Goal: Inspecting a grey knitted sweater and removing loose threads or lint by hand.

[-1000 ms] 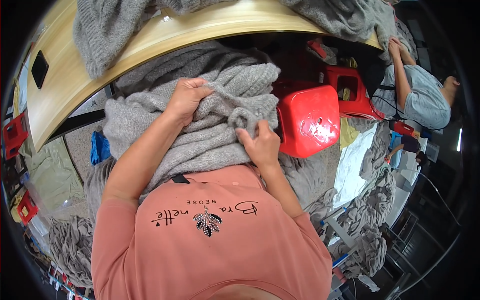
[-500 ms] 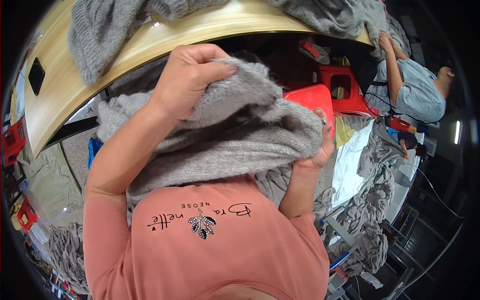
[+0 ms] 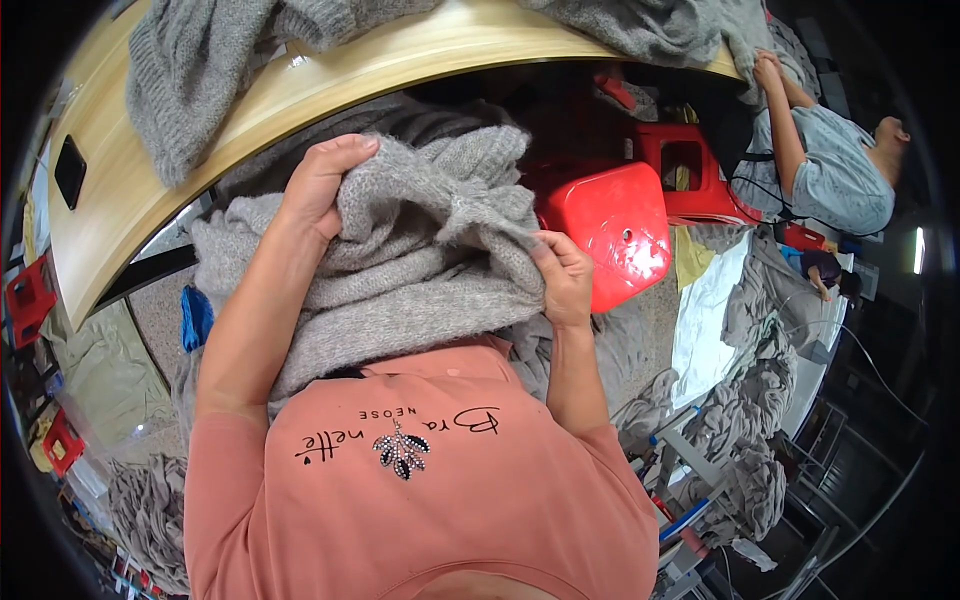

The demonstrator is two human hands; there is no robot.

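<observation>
A fuzzy grey knit garment point(image 3: 420, 310) lies bunched across my lap. My left hand point(image 3: 325, 185) pinches its upper left edge, thumb along the top. With thumb and fingers, my right hand point(image 3: 565, 275) grips the edge on the other side. Between the two hands a fold of the knit is drawn up and stretched, with a dark hollow beneath it. What part of the garment this is, I cannot tell.
A wooden table point(image 3: 330, 75) curves across the far side, bearing more grey knits point(image 3: 195, 90) and a black phone point(image 3: 70, 170). To the right are a red stool point(image 3: 610, 230) and a seated person point(image 3: 825, 165). Grey knit heaps point(image 3: 735, 400) lie at the right.
My right hand has come inward to the left and taken a new grip on the knit. My left hand is lower and slightly further left. More of the red stool shows.
</observation>
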